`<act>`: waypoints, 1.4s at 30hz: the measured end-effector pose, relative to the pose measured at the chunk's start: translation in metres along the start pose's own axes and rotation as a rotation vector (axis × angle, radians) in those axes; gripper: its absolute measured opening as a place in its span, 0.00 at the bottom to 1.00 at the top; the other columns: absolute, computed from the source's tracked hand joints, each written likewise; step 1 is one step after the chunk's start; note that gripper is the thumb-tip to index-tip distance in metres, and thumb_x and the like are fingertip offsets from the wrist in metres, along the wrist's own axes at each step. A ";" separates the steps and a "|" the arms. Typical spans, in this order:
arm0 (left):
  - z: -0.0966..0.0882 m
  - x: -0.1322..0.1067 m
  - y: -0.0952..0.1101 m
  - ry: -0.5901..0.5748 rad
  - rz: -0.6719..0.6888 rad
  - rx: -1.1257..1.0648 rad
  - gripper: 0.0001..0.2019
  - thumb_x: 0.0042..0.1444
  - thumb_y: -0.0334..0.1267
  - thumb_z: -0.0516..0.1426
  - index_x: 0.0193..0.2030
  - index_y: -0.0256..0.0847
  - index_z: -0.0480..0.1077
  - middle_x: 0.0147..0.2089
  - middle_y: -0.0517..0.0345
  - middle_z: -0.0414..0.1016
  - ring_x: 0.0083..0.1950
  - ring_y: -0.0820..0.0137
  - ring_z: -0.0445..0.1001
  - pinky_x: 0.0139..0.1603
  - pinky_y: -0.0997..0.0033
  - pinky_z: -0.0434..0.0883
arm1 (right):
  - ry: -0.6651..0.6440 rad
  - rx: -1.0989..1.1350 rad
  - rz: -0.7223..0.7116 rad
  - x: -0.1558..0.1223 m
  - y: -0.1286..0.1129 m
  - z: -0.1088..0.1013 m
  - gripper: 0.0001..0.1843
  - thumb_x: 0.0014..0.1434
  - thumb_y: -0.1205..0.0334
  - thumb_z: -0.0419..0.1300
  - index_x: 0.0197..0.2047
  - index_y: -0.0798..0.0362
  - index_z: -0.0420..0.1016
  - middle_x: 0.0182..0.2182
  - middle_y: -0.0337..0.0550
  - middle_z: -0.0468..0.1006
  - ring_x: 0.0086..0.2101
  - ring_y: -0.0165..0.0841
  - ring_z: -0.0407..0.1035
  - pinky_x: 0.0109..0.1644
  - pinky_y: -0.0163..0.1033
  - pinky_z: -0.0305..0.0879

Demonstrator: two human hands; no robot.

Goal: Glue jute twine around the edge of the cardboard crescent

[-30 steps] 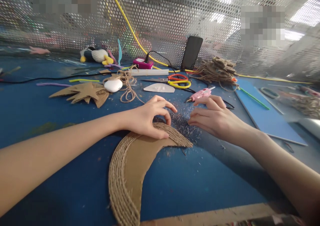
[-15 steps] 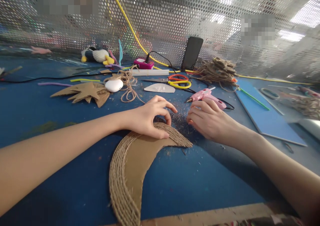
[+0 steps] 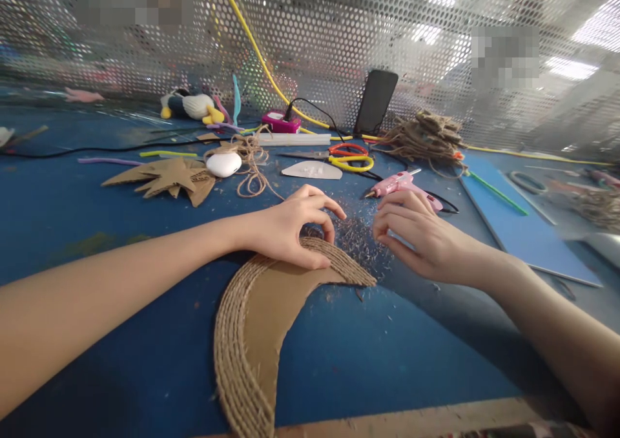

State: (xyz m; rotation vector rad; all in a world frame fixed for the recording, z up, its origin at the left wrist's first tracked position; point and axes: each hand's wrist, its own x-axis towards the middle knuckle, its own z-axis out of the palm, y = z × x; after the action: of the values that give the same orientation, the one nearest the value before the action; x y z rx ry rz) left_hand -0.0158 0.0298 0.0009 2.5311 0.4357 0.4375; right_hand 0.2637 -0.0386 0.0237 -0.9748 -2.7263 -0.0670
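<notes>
A cardboard star [image 3: 169, 176] lies on the blue tabletop [image 3: 121, 334], near a white oval object [image 3: 223, 165]. Next, the twine-edged cardboard crescent [image 3: 268, 305] lies flat, the left hand [image 3: 285, 228] on its upper part, fingers spread and bent, thumb on the cardboard. A pink glue gun [image 3: 398, 182] lies just behind the right hand [image 3: 426, 241], which is loosely curled; whether it pinches anything, I cannot tell. Rightmost is a blue board [image 3: 527, 221].

Single head-worn camera, above near edge of blue-painted tabletop [image 3: 387, 360], facing forward and down across it. Bare left hand [image 3: 290, 228] and bare right hand [image 3: 431, 241] close ahead, seen from wearer's side, around mid-frame. Close below: flat tan cardboard crescent bordered with brown twine [image 3: 264, 322], lower tip cut by bottom of view near tabletop's near edge. Top of view: silver perforated metal screen [image 3: 310, 37], farther off, along tabletop's far edge.
</notes>
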 end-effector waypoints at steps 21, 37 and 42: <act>-0.001 0.002 0.001 -0.010 0.002 0.007 0.11 0.50 0.44 0.67 0.36 0.43 0.75 0.62 0.52 0.70 0.65 0.51 0.57 0.66 0.44 0.59 | -0.068 -0.214 -0.174 -0.001 -0.017 -0.005 0.11 0.69 0.67 0.53 0.39 0.52 0.76 0.39 0.46 0.79 0.54 0.41 0.65 0.60 0.48 0.59; -0.001 0.001 0.000 -0.009 0.011 -0.003 0.11 0.50 0.45 0.67 0.36 0.43 0.75 0.62 0.52 0.70 0.64 0.52 0.57 0.66 0.46 0.59 | -0.037 -0.141 -0.168 -0.001 -0.012 -0.007 0.09 0.69 0.66 0.54 0.42 0.48 0.77 0.41 0.40 0.81 0.56 0.41 0.64 0.61 0.50 0.55; -0.001 0.002 0.001 -0.009 0.009 0.001 0.11 0.50 0.45 0.67 0.36 0.43 0.75 0.62 0.52 0.70 0.64 0.51 0.57 0.66 0.45 0.59 | -0.031 -0.307 -0.201 0.001 -0.018 0.000 0.09 0.68 0.69 0.54 0.40 0.52 0.76 0.41 0.43 0.81 0.56 0.41 0.65 0.60 0.49 0.57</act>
State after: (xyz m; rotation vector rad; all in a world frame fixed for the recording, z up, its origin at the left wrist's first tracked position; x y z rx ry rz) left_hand -0.0145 0.0303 0.0023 2.5356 0.4213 0.4293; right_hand 0.2517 -0.0514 0.0243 -0.7723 -2.8890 -0.5234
